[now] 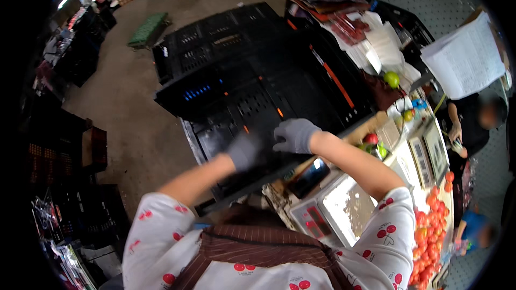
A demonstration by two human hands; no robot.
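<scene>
Both of my hands wear grey gloves and are over a large black plastic crate (301, 83) with slotted walls and small orange marks. My left hand (247, 149) is at the crate's near left part, smeared by motion, so its fingers cannot be made out. Just to its right is my right hand (296, 134), bent loosely, with a gap between thumb and fingers. Nothing shows in that gap. Beyond my left hand, a black crate panel (196, 94) stands up at a slant.
To the right, a counter carries a weighing scale (344, 204), a dark phone (309, 176) and many tomatoes (430, 236). A green fruit (391, 79) lies near white plastic bags (384, 43). Paper sheets (465, 56) hang at right, near a person in black (473, 126). Dark crates (97, 209) stand left.
</scene>
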